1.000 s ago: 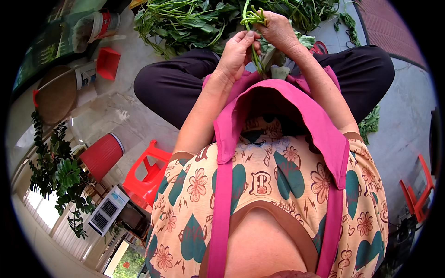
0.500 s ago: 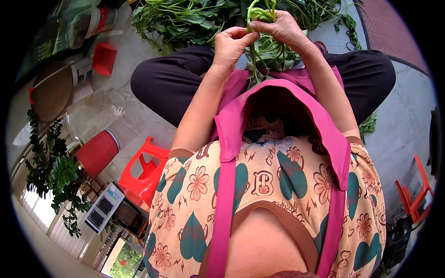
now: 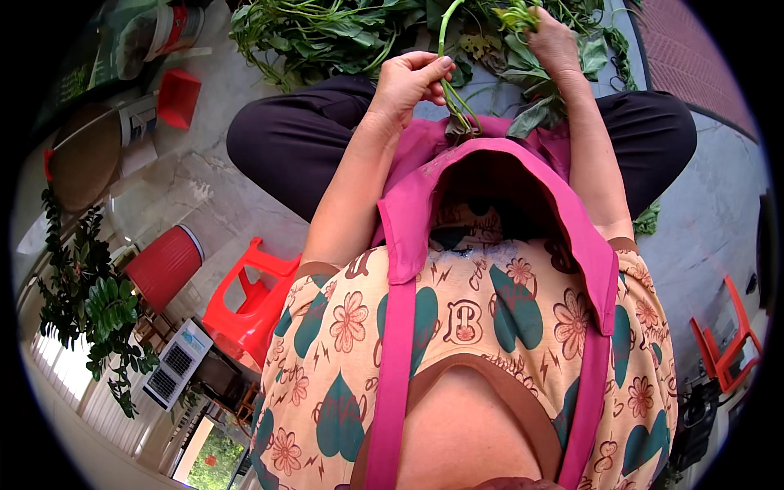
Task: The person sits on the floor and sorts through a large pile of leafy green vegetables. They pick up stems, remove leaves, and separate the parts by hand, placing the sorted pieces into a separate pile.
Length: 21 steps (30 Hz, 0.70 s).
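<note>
Between the thumb and fingers of my left hand (image 3: 411,86) is a long green vine stem (image 3: 443,37), its lower ends hanging over the pink apron (image 3: 498,155) on my lap. Farther right and slightly farther away, my right hand (image 3: 555,45) is closed around a bunch of green stems (image 3: 516,16) whose tips stick out to the left. Leaves hang and lie below my right hand. In front of my crossed legs, a heap of leafy vine greens (image 3: 327,37) spreads over the floor and runs past the upper edge of the view.
To the left are a red plastic stool (image 3: 249,302), a red bin (image 3: 167,265), a red scoop-like container (image 3: 178,98) and a leafy plant (image 3: 106,306). A reddish mat (image 3: 694,53) lies at the far right. Nearer on that side is a red chair-like frame (image 3: 727,347).
My hands, close together before, are now apart. My right hand has moved right with the bunch of stems, while my left hand stays nearly in place holding the long stem.
</note>
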Each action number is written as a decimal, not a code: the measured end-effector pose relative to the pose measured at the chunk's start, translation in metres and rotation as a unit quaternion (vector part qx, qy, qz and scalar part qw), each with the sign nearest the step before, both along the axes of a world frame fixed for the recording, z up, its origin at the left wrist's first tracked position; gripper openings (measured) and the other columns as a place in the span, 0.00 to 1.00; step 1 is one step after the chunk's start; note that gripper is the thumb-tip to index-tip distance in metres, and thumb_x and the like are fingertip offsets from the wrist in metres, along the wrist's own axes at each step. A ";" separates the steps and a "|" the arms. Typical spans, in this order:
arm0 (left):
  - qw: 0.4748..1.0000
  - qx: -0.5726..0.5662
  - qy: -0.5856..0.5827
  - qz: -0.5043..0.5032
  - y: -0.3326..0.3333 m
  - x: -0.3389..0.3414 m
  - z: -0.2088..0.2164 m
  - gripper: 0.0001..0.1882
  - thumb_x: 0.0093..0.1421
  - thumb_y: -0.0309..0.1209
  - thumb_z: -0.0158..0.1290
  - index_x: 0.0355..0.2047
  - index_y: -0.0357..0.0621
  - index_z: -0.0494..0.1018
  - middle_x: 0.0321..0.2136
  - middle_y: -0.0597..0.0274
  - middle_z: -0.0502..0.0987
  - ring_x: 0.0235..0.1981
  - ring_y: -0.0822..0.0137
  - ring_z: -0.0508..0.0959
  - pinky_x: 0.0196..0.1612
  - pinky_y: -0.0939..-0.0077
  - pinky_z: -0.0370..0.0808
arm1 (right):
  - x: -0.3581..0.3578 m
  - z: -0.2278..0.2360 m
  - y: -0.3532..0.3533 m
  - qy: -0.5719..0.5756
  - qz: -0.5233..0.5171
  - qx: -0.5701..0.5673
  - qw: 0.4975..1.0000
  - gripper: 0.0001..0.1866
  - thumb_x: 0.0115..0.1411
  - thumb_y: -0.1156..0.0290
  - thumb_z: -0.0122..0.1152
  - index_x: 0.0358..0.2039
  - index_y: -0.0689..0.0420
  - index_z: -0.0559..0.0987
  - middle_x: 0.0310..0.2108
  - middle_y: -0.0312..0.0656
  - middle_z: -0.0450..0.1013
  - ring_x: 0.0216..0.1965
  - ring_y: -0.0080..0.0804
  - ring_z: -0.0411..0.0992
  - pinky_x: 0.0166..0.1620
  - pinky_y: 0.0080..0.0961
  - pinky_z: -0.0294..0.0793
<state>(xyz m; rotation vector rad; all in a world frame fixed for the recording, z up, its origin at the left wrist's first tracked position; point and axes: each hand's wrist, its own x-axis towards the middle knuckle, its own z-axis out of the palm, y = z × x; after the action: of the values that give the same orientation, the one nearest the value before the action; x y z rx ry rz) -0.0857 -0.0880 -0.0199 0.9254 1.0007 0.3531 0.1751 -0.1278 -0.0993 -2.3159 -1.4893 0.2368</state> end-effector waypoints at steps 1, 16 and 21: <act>1.000 -0.009 0.005 0.017 -0.003 -0.007 -0.002 0.11 0.55 0.32 0.56 0.33 0.37 0.74 0.24 0.62 0.75 0.18 0.79 0.72 0.22 0.83 0.75 | 0.011 0.008 -0.005 0.107 -0.012 0.058 0.993 0.12 0.53 0.63 0.59 0.36 0.53 0.76 0.28 0.42 0.76 0.29 0.38 0.74 0.32 0.31 0.72; 0.961 -0.183 -0.149 0.141 0.012 -0.007 -0.027 0.16 0.60 0.38 0.50 0.43 0.41 0.69 0.31 0.64 0.76 0.27 0.73 0.74 0.21 0.83 0.65 | -0.105 0.058 -0.016 0.676 0.066 -0.118 0.725 0.11 0.54 0.62 0.59 0.29 0.58 0.78 0.15 0.30 0.64 0.12 0.15 0.58 0.15 0.14 0.56; 0.928 -0.276 -0.232 0.099 0.031 -0.018 -0.039 0.16 0.64 0.42 0.40 0.40 0.42 0.68 0.26 0.65 0.73 0.15 0.75 0.63 0.18 0.85 0.62 | -0.109 0.061 -0.017 0.583 0.137 -0.186 0.779 0.14 0.50 0.59 0.60 0.20 0.58 0.76 0.15 0.34 0.68 0.13 0.19 0.62 0.18 0.19 0.60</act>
<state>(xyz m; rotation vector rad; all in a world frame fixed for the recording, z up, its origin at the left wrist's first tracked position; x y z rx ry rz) -0.1033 -0.0575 -0.0585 0.2083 0.6938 0.4074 0.0663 -0.1445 -0.0382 -1.4782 -1.0658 1.7874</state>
